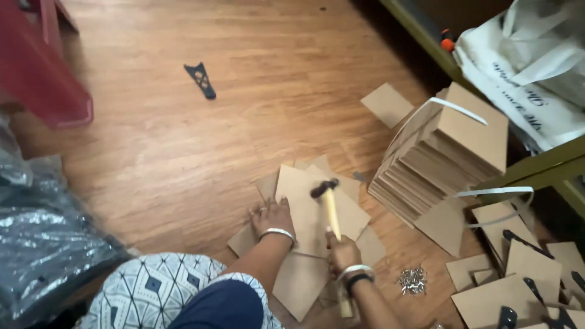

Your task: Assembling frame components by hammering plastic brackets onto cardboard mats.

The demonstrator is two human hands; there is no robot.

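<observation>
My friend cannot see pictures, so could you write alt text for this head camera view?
Seen from above, a person's right hand holds a wooden-handled hammer raised over brown boards on a wooden floor, while the left hand presses flat on them. A leaning stack of boards stands to the right, with a small pile of nails nearby.

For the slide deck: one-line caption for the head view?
Right hand raises a hammer over brown boards that the left hand pins to the floor.
</observation>
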